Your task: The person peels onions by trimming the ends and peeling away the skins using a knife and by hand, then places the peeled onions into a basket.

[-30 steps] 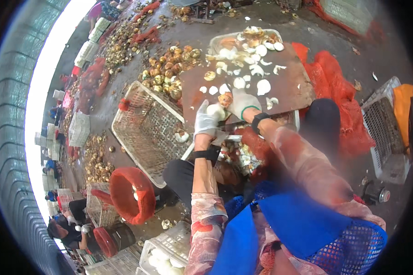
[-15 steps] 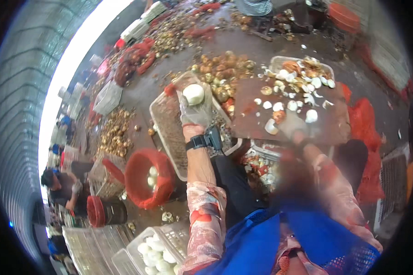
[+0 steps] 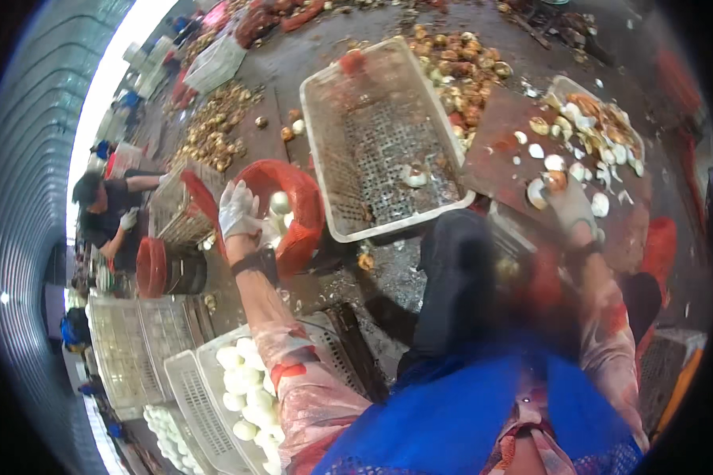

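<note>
My left hand (image 3: 240, 215), in a pale glove, is at the left rim of a bucket (image 3: 307, 214) lined with red mesh. Its fingers are spread and nothing is in them. Peeled white onions (image 3: 280, 203) lie inside the bucket, close by that hand. On a brown board (image 3: 499, 150) rests my gloved right hand (image 3: 572, 207), beside a cut onion piece (image 3: 537, 194) and an orange-brown piece (image 3: 558, 181). Its fingers blend into the pieces and I cannot make out whether they hold anything. Onion scraps and skins (image 3: 602, 142) are strewn across the board's far side.
A large plastic crate (image 3: 321, 150) with some debris stands ahead of my legs. Unpeeled onions (image 3: 459, 63) are heaped behind it, with another heap (image 3: 210, 131) at left. A crate of peeled onions (image 3: 206, 372) sits lower left. Another person (image 3: 107, 214) works at far left.
My left hand has moved left from above the large crate to the bucket and let go of the peeled onion. The view has shifted left. My right hand stays on the board.
</note>
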Available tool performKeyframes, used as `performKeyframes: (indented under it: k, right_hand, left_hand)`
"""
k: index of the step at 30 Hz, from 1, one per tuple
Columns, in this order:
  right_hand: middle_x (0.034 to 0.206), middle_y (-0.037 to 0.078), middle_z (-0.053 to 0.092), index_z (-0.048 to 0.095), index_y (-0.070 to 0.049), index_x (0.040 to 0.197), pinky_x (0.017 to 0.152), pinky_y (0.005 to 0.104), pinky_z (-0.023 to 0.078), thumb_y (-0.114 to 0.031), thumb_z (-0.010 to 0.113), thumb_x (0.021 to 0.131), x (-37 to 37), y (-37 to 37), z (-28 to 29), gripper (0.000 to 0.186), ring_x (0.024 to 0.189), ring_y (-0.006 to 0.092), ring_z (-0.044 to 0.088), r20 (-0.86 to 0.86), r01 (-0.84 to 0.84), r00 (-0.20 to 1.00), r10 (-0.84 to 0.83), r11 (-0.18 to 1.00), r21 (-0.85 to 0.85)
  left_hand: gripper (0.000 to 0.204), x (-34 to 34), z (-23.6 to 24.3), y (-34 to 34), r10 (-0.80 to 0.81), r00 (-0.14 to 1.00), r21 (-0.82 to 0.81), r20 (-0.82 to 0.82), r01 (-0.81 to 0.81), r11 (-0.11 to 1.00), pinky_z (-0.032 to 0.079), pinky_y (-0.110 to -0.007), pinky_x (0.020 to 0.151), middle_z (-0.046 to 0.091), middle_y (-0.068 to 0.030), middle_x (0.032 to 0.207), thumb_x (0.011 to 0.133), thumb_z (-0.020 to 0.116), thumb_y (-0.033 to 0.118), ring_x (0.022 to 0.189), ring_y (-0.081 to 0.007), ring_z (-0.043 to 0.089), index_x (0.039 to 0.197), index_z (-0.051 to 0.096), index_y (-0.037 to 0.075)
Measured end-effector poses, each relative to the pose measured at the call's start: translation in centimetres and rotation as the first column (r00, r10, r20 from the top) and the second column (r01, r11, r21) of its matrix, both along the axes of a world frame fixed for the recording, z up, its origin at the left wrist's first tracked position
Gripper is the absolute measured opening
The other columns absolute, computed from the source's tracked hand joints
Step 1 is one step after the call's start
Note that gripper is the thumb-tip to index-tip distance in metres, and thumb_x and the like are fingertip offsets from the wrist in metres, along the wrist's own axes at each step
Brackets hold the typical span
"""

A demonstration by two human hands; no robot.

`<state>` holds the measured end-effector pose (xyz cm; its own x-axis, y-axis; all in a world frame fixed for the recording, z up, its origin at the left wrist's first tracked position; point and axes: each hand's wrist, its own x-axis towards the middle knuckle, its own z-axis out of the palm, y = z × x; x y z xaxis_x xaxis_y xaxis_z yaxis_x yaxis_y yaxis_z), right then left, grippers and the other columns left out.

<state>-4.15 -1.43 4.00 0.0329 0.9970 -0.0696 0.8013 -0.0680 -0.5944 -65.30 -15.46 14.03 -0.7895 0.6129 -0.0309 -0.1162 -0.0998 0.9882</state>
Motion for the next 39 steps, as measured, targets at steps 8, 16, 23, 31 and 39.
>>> performKeyframes:
  k: [8,16,23,31,39]
  right_hand:
    - [0.100,0.028,0.064,0.053,-0.001,0.117,0.081,0.0474,0.047,-0.023,0.065,0.075,2.1,1.0,-4.4,0.049,0.097,0.0461,0.060,0.166,-0.068,0.985,0.053,0.994,0.083]
    - [0.109,0.027,0.063,0.052,-0.002,0.126,0.087,0.0434,0.048,-0.030,0.067,0.081,2.5,5.1,-1.6,0.055,0.103,0.0399,0.062,0.316,-0.150,0.937,0.146,0.989,-0.010]
    - [0.116,0.025,0.062,0.054,-0.002,0.126,0.092,0.0412,0.047,-0.042,0.066,0.081,-4.6,0.9,7.3,0.061,0.109,0.0367,0.060,0.137,-0.137,0.983,0.118,0.981,0.139]
    - [0.113,0.022,0.061,0.057,-0.011,0.122,0.089,0.0449,0.048,-0.034,0.053,0.091,-7.2,-0.1,3.6,0.039,0.101,0.0389,0.061,0.275,-0.158,0.943,0.188,0.979,-0.126]
    - [0.081,0.020,0.065,0.058,-0.005,0.111,0.060,0.0426,0.051,-0.016,0.049,0.089,0.6,7.7,6.5,0.026,0.070,0.0309,0.066,0.024,-0.036,0.999,0.037,0.997,-0.072]
  left_hand:
    - [0.036,9.9,-4.3,-5.7,-0.280,0.838,-0.428,-0.469,0.062,0.902,0.048,-0.032,0.081,0.066,-0.0077,0.097,0.088,0.068,0.029,0.089,-0.0139,0.058,0.104,0.066,-0.003]
    - [0.024,14.7,-0.3,-5.0,-0.422,0.639,-0.464,-0.643,0.113,0.879,0.050,-0.040,0.081,0.067,-0.0190,0.094,0.086,0.065,0.014,0.089,-0.0347,0.064,0.105,0.063,-0.001]
    - [0.056,2.5,-8.5,-4.4,-0.580,0.504,-0.765,-0.640,-0.352,0.538,0.046,-0.043,0.093,0.061,-0.0286,0.116,0.091,0.053,0.050,0.111,-0.0422,0.058,0.125,0.060,0.006]
    - [0.055,7.2,-5.8,-3.1,-0.496,0.607,-0.748,-0.621,-0.272,0.605,0.047,-0.043,0.087,0.065,-0.0250,0.110,0.096,0.046,0.048,0.102,-0.0403,0.062,0.125,0.059,0.003]
    - [0.048,9.1,-5.5,-2.4,-0.407,0.637,-0.664,-0.655,-0.226,0.713,0.046,-0.035,0.085,0.067,-0.0133,0.106,0.097,0.052,0.039,0.093,-0.0246,0.060,0.126,0.059,0.001]
